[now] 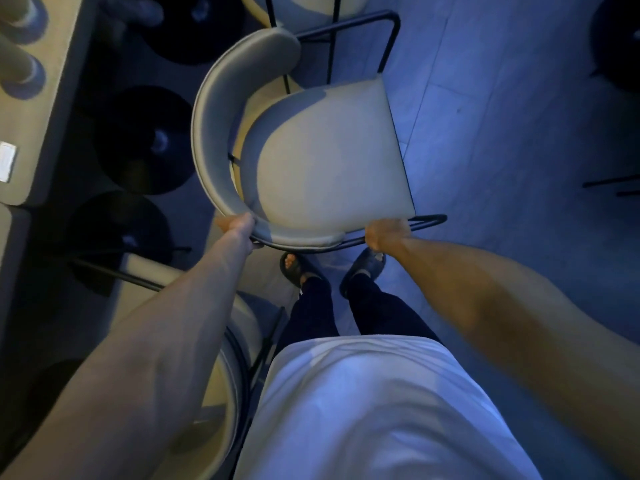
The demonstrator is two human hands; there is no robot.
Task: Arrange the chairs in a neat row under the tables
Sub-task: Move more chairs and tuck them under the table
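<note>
Together, hands [239, 226] [386, 234] grip the curved, padded chair [329, 161].

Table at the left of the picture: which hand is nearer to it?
Left. The left hand grips the chair by its backrest end, on the side facing the table; the right hand grips the black frame on the far side.

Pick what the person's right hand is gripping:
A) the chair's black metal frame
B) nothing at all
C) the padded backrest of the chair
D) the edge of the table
A: the right hand curls round the black metal frame beside the seat of the chair, while the left hand grips the end of the padded backrest.
</note>
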